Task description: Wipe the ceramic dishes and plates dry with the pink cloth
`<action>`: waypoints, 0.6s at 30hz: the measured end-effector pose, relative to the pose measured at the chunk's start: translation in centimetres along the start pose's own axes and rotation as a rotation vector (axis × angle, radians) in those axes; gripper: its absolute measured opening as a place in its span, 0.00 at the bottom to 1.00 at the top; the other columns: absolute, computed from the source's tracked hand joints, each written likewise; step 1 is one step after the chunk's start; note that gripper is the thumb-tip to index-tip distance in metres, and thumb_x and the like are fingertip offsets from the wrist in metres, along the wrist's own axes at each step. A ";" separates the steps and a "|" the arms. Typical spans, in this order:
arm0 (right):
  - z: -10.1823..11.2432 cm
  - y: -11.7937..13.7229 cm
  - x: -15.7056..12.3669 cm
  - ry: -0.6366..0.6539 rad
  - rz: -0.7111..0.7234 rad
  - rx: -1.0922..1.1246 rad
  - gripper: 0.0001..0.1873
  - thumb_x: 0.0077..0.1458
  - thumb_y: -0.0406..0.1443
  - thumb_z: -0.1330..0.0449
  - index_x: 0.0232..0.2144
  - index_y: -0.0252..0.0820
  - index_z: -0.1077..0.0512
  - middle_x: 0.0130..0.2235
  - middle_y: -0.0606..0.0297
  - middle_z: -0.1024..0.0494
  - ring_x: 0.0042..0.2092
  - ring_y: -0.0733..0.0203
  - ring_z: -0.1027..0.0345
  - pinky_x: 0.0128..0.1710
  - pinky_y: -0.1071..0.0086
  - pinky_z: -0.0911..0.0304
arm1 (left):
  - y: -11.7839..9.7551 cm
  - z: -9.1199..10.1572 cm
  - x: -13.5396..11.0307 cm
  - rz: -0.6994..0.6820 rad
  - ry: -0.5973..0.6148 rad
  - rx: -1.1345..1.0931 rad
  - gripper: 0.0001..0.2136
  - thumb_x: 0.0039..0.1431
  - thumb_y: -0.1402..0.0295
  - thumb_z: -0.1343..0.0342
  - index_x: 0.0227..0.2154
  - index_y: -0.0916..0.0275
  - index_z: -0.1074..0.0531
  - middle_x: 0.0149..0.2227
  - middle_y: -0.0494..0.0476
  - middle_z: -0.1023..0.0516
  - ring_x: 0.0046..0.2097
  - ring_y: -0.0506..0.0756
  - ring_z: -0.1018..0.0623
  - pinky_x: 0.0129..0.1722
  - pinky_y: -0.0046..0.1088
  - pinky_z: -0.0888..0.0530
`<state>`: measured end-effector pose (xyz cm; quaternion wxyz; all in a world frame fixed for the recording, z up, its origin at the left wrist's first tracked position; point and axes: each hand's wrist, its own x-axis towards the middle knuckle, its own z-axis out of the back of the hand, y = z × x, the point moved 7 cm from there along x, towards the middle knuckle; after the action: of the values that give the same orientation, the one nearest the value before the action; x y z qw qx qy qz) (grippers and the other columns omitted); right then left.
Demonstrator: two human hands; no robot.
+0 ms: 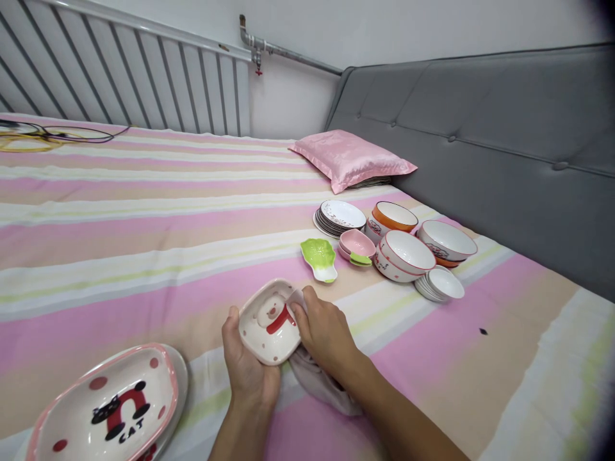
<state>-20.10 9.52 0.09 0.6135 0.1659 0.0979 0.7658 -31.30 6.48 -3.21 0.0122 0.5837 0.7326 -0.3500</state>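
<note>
My left hand (252, 365) grips a small white dish (262, 318) by its left side and lower edge. Inside the dish are a bear picture with a red scarf and several dots. A greyish cloth (319, 382) is pinched in my right hand (329, 330), which presses part of it onto the dish's right rim. The rest of the cloth hangs below that hand. Nearest to the dish on the bed lie a green leaf-shaped dish (318, 255) and pink dishes (357, 243) with a green tab.
Behind stand stacked plates (343, 213), white bowls (410, 251), an orange-rimmed bowl (394, 216) and small bowls (444, 282). A cat-pattern dish (161, 384) rests at lower left. A pink pillow (353, 157) lies near the grey headboard (461, 115); cables (52, 136) lie far left.
</note>
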 end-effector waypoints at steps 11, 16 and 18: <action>-0.7 -0.3 -0.3 0.030 -0.088 0.560 0.10 0.57 0.38 0.52 0.32 0.41 0.33 0.32 0.60 0.24 0.34 0.58 0.31 0.30 0.70 0.41 | -0.6 -0.8 -0.6 -0.008 0.043 -0.105 0.16 0.57 0.58 0.53 0.40 0.62 0.26 0.38 0.57 0.21 0.46 0.59 0.25 0.47 0.37 0.29; -1.9 -0.4 -0.2 0.081 -0.092 0.757 0.13 0.57 0.39 0.51 0.36 0.40 0.30 0.37 0.61 0.23 0.39 0.57 0.30 0.37 0.67 0.38 | -0.3 -1.1 -0.7 0.013 0.113 -0.130 0.18 0.56 0.56 0.53 0.42 0.62 0.27 0.41 0.59 0.22 0.49 0.60 0.27 0.49 0.38 0.31; -1.8 -0.5 -0.1 0.057 -0.096 0.773 0.13 0.57 0.39 0.51 0.37 0.40 0.30 0.37 0.61 0.23 0.40 0.57 0.30 0.38 0.67 0.38 | -0.2 -1.2 -0.7 0.022 0.126 -0.132 0.18 0.56 0.56 0.52 0.43 0.61 0.27 0.42 0.59 0.22 0.49 0.61 0.27 0.49 0.38 0.31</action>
<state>-20.28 9.66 -1.73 0.5379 0.3586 0.4037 0.6474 -30.78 6.48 -1.86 0.0083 0.6103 0.7471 -0.2632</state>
